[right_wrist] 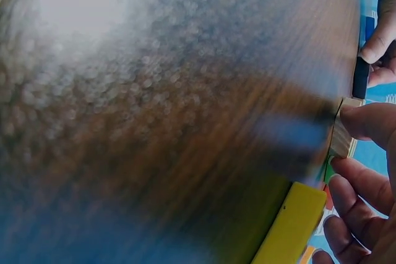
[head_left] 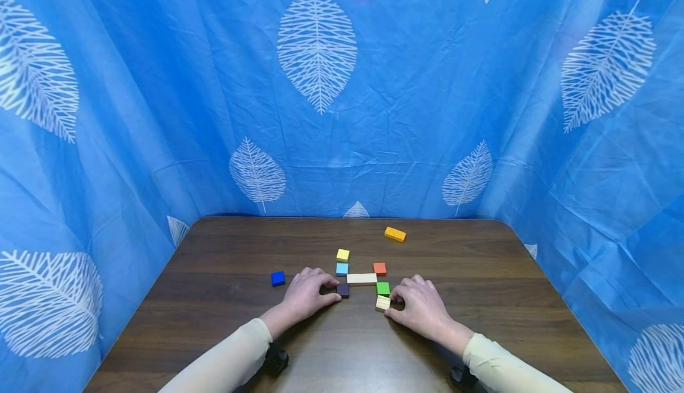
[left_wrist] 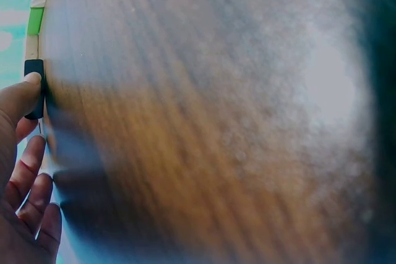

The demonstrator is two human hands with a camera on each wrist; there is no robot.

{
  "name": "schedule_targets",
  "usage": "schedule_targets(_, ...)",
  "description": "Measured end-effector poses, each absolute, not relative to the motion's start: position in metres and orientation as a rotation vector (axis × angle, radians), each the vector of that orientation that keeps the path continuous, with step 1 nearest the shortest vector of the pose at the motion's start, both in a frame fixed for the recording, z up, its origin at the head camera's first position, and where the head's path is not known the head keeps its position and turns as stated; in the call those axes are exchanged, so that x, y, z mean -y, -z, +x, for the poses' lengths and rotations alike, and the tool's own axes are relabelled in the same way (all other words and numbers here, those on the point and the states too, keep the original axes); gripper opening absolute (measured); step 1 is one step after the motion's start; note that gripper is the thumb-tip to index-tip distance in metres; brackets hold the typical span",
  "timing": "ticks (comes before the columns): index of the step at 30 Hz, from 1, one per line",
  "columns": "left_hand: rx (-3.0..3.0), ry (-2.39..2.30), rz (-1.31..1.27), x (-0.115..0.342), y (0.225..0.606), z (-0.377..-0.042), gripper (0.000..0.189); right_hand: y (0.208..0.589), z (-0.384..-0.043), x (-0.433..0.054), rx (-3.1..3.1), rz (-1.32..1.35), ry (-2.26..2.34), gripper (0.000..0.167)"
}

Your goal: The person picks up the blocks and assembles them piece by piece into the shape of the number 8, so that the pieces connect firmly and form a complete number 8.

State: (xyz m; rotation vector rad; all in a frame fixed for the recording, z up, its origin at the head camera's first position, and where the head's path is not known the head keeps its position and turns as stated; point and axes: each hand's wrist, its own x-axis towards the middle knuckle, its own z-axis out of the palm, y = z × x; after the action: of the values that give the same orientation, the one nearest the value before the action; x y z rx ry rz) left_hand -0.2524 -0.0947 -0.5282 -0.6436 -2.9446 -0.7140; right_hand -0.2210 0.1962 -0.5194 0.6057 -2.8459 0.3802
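Here, left hand (head_left: 306, 295) pinching a dark block (head_left: 343, 291), right hand (head_left: 423, 306) pinching a small pale block (head_left: 382, 303)

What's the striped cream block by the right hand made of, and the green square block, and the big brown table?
The striped cream block looks like bare, matt wood: darker grain lines show. The green square block is perhaps painted wood or plastic: even colour, no grain visible. The big brown table looks like shiny wood or wood-print laminate: streaky grain, bright reflection.
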Motion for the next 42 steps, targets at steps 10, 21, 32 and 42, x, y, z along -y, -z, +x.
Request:
schedule_targets(10,2.945,0.711,-0.648,0.0952,0.5281,-0.2528,0.029,0.5198,-0.2213,-0.1953,2.843,0.608,-0.361,0.029)
schedule_targets(21,2.944,0.71,-0.642,0.0946,0.5281,-0.2529,0.03,0.5201,-0.2214,-0.1952,2.852,0.61,-0.351,0.03)
schedule_targets(32,2.955,0.715,-0.625,0.0944,0.5267,-0.2523,0.032,0.5191,-0.2214,-0.1934,2.86,0.586,-0.351,0.03)
schedule_targets(42,2.975,0.705,-0.616,0.0944,0.5277,-0.2514,0.035,0.5194,-0.2202,-0.1929,2.874,0.581,-0.357,0.029)
